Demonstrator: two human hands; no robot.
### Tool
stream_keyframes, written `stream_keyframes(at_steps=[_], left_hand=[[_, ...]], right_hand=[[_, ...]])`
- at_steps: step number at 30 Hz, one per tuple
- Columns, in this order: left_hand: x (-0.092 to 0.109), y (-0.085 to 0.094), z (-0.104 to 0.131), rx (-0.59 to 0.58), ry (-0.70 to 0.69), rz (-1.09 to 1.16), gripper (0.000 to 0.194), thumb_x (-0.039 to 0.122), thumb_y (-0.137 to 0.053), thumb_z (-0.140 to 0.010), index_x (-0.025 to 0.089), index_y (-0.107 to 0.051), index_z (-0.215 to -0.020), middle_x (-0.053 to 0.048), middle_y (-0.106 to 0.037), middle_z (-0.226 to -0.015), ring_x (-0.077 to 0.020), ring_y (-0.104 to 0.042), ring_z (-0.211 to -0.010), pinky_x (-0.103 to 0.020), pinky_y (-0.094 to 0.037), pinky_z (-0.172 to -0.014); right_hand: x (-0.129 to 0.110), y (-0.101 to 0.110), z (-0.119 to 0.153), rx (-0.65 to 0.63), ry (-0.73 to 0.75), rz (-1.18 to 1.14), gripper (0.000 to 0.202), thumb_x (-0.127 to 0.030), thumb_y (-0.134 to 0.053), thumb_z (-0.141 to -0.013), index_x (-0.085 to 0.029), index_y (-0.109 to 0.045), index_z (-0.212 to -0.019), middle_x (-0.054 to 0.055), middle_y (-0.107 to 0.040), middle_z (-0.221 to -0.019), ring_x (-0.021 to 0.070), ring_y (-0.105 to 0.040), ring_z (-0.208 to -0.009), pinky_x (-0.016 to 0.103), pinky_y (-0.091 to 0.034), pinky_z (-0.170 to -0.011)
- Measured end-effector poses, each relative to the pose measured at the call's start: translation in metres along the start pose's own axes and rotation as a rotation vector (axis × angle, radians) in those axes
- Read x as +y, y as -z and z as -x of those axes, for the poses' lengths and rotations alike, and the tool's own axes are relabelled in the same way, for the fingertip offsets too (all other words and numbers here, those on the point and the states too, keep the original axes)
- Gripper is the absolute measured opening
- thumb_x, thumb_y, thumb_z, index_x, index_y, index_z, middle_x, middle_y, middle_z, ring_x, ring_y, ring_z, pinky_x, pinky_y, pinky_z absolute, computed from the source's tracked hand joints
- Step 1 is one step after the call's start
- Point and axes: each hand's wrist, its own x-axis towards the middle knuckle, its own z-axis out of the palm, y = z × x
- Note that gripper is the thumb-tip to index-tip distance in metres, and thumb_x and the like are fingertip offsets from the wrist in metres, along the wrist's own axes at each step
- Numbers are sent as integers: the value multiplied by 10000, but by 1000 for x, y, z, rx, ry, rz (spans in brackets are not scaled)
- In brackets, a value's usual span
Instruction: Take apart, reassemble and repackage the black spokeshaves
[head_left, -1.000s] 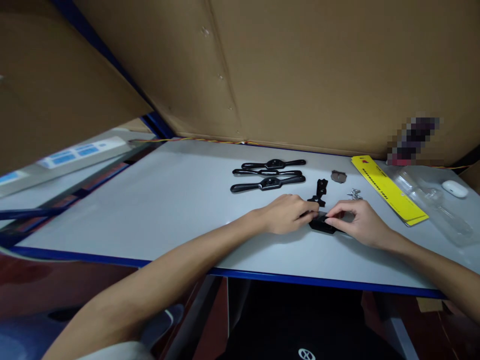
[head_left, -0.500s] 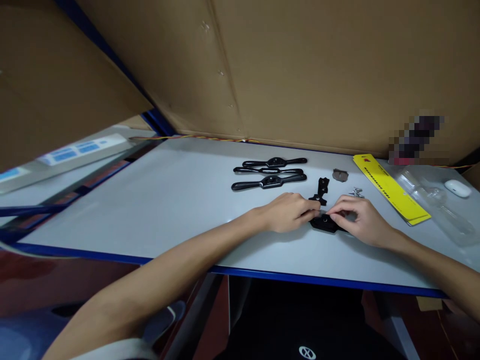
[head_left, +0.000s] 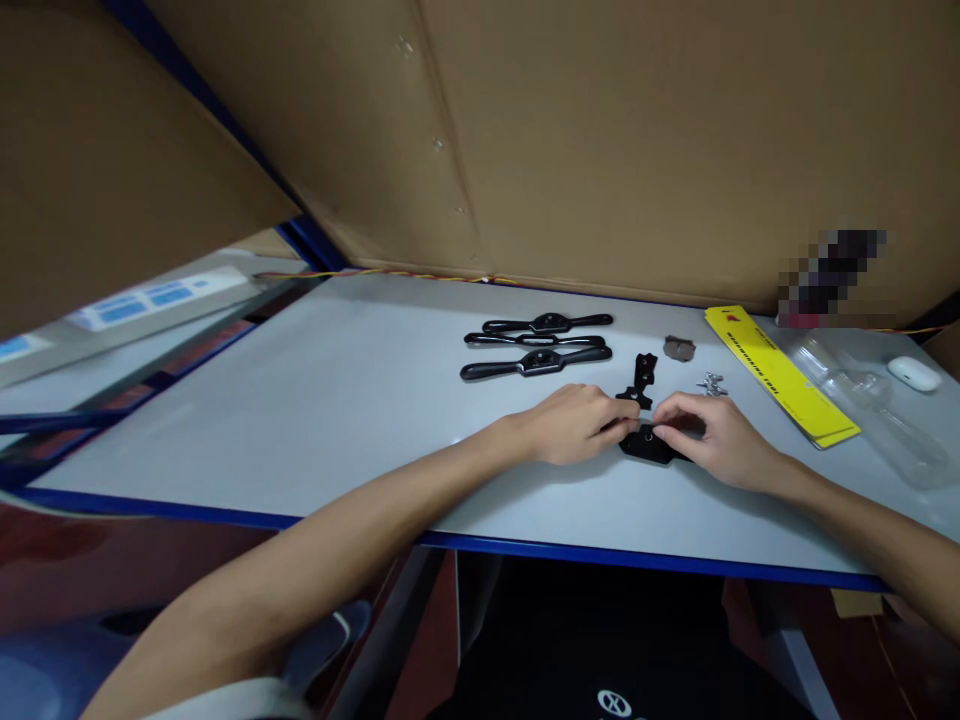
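Observation:
A black spokeshave (head_left: pixel 645 445) lies on the table between my two hands, its flat middle showing a round hole. My left hand (head_left: pixel 581 425) is closed at its left end, fingers bent over that handle and hiding it. Against the upper right edge of the body, my right hand (head_left: pixel 712 435) pinches with thumb and forefinger. A small light sliver shows between the fingertips, too small to name. Just beyond my left fingers are black flat metal plates (head_left: pixel 643 375). Small silver screws (head_left: pixel 712 384) lie beyond my right hand, with grey blades (head_left: pixel 679 348) farther back.
Three more black spokeshaves (head_left: pixel 541 362) lie in a row farther back. To the right are a yellow card (head_left: pixel 780 375), a clear plastic blister shell (head_left: pixel 892 420) and a white oval case (head_left: pixel 913 374). Cardboard (head_left: pixel 600 150) walls the table's back; a blue edge (head_left: pixel 600 562) runs along its front.
The view has shifted very slightly. Both hands keep their places on the spokeshave, and the loose parts lie as before.

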Motion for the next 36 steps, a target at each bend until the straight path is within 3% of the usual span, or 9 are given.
stream_keyframes(at_steps=[11, 21, 28, 36], left_hand=[[0, -1, -1, -3, 14, 22, 295, 326, -376, -1001, 203, -575, -821, 32, -451, -585, -125, -388, -529, -290, -249, -572], [-2, -2, 0, 3, -4, 7, 291, 302, -384, -1004, 203, -611, -851, 30, -483, -579, -131, -421, -523, -291, -254, -572], [0, -1, 0, -12, 3, 11, 292, 306, -356, -993, 204, -580, -838, 25, -478, -597, -135, -411, -544, -292, -253, -579], [0, -1, 0, -7, -9, 0, 288, 288, -361, -983, 201, -595, -841, 22, -492, -594, -132, -410, -533, -289, -263, -570]], right_hand=[[-2, -1, 0, 2, -22, -8, 109, -270, -569, -921, -217, -662, -908, 22, -732, -848, 176, -656, -767, 336, -497, -712], [4, 1, 0, 24, -18, 81, 184, -281, -546, -956, -204, -714, -953, 26, -746, -856, 170, -637, -726, 333, -477, -685], [4, 5, -1, 50, 117, 194, 277, -245, -501, -987, -197, -765, -1054, 64, -745, -918, 193, -662, -818, 347, -478, -743], [-2, 21, 2, -26, 64, 250, 300, -228, -530, -940, -180, -768, -1117, 58, -652, -869, 159, -578, -672, 315, -445, -631]])
